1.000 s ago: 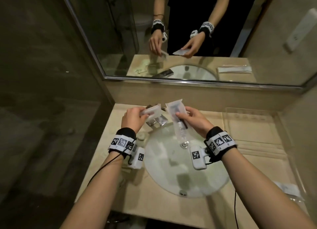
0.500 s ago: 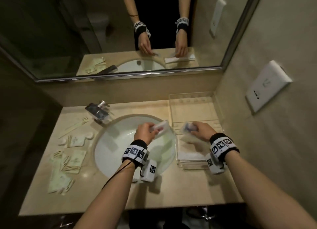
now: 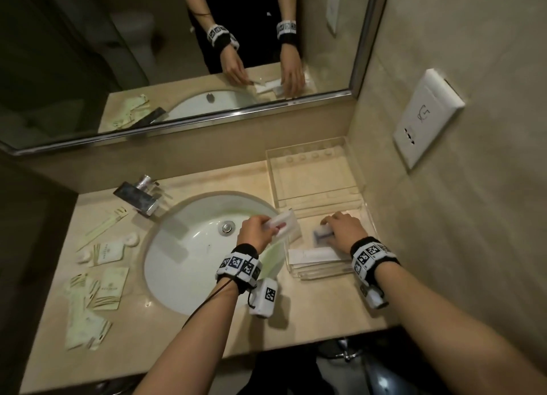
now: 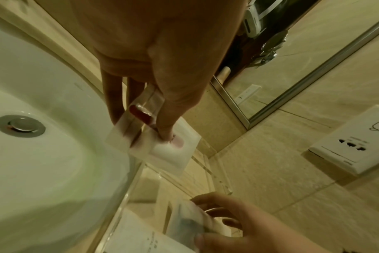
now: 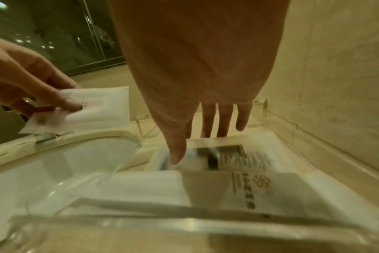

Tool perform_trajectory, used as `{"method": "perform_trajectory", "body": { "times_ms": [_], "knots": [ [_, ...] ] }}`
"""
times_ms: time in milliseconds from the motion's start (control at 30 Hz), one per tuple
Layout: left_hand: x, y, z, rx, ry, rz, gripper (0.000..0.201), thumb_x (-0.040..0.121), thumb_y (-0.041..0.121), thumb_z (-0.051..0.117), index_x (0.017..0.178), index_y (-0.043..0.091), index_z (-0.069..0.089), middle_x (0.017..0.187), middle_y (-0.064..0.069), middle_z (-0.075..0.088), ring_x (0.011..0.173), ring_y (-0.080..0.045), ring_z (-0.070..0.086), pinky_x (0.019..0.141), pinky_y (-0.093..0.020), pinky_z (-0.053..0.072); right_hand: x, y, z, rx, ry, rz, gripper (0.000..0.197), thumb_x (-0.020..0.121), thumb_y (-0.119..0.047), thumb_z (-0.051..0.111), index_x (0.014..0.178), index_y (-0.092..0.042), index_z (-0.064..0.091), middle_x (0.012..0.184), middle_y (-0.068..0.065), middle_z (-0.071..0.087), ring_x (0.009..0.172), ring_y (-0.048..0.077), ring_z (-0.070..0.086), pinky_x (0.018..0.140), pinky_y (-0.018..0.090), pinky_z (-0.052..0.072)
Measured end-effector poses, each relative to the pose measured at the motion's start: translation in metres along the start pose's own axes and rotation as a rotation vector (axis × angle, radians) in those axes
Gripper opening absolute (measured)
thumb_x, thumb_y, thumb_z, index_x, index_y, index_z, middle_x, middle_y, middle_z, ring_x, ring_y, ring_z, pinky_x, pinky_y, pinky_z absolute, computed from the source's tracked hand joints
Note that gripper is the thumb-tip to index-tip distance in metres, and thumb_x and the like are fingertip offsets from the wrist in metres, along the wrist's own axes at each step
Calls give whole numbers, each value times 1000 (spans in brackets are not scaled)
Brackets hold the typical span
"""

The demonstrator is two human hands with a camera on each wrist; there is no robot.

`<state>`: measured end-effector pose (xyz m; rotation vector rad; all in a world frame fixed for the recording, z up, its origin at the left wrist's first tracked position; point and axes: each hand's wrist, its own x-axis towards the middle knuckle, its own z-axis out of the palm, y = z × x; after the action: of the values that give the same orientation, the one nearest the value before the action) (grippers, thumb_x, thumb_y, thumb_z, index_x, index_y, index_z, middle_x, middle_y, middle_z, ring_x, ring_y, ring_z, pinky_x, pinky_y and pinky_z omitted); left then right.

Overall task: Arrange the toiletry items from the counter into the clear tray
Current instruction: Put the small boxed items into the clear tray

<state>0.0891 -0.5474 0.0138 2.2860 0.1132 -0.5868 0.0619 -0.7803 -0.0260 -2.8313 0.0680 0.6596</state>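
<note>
Right-hand grip [image 3: 344,232] on packet [image 3: 322,235] inside clear tray [image 3: 316,272]

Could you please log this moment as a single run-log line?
left hand: pinches red-marked packet beside sink | right hand: sets blue-marked packet in clear tray | sachets: on counter

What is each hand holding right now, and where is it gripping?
The left hand pinches a small white packet near its middle, thumb on top. The right hand lays a clear packet in the clear tray, thumb on its left end.
</note>
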Motion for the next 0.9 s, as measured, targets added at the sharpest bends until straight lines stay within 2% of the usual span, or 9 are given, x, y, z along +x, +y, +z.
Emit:
{"method": "perform_trajectory", "body": {
  "times_ms": [133,267,367,433,500,567,667,800,900],
  "knots": [
    [5,2,7,14,-9,15,12,78,20,65,86,23,74,74,-2,73,70,-25,70,70,-46,60,-6,6,13,50,55,25,56,89,-31,58,143,-24,46,143,8,46,129,28,45,110,39,34],
    [6,8,14,11,-11,27,14,80,19,67,93,19,73,79,-2,74,72,-25,70,72,-45,60,-11,11,24,104,62,86,56,94,-27,49,148,-27,37,155,8,32,142,24,31,116,45,26],
    [9,10,19,2,-25,29,24,80,19,68,103,14,72,89,-6,74,76,-24,70,77,-45,59,-16,19,29,102,35,90,54,100,-25,43,152,-27,29,161,5,19,148,21,20,118,49,22],
    [11,9,21,9,-34,32,28,81,18,68,108,13,70,96,-8,75,82,-24,70,80,-44,59,-19,24,30,97,38,94,54,101,-26,40,153,-28,25,163,4,12,149,22,15,119,51,19],
    [11,8,22,19,-35,46,28,82,17,68,110,13,70,96,-6,75,83,-23,70,80,-44,58,-20,23,30,109,84,85,55,101,-27,40,154,-29,22,164,2,9,150,25,11,120,52,15],
    [12,9,22,20,-30,57,24,82,17,67,105,15,71,91,-5,74,81,-22,69,79,-43,58,-20,15,28,117,100,46,54,102,-31,37,154,-33,21,165,1,7,151,28,9,119,54,11],
    [12,9,23,36,-36,74,16,81,19,68,97,18,72,83,-3,72,78,-22,69,77,-42,58,-22,1,31,96,54,13,52,102,-45,30,153,-38,20,165,2,5,150,33,9,118,59,11],
    [15,4,25,55,-40,87,25,81,23,70,105,15,71,91,-6,74,79,-22,69,80,-43,58,-28,-3,42,48,-26,46,53,101,-53,23,152,-40,17,165,4,3,150,34,3,117,63,13],
    [16,4,27,52,-40,107,21,81,22,69,101,16,72,88,-6,74,79,-23,69,79,-42,58,-32,-1,45,63,-43,68,54,100,-55,20,153,-41,16,165,4,1,151,31,-1,117,61,14]
  ]
}}
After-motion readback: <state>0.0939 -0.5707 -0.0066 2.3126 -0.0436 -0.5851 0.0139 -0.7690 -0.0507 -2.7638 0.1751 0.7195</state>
